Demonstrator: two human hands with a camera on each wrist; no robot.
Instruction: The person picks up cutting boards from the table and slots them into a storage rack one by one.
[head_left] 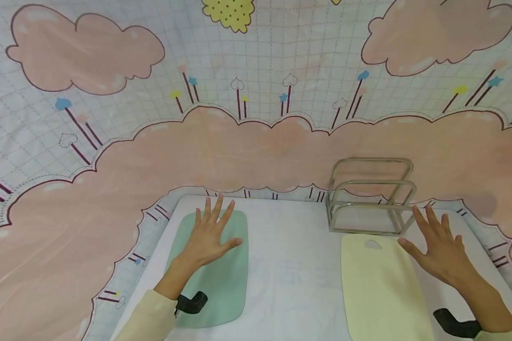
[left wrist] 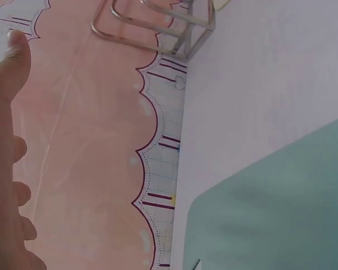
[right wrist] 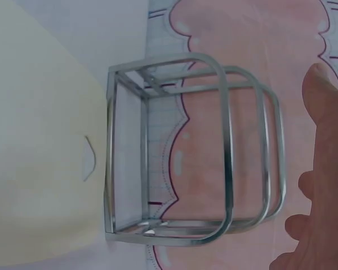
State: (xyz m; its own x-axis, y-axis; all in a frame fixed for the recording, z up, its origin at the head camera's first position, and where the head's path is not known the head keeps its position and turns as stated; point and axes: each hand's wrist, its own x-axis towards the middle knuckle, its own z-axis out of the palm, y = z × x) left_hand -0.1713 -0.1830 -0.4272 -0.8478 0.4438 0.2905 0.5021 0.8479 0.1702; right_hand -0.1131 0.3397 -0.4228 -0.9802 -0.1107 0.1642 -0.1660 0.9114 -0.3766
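Fingers (head_left: 216, 209) all spread, empty, left hand (head_left: 206, 240) over green board (head_left: 226, 293), right hand (head_left: 444, 255) beside yellow board (head_left: 379, 284)

Left hand (head_left: 209, 241) well left of rack (head_left: 373, 205), fingers straight and spread, thumb out toward rack. Right hand (head_left: 443, 253) just right of rack, fingers straight, thumb out. Backs up, forearms (head_left: 486, 299) angled inward.

Plain cream sleeves (head_left: 148, 316) accompany smooth, bent black wrist attachments (head_left: 194, 303).

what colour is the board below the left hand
Pale, slightly bluish green; the board shows best in the head view.
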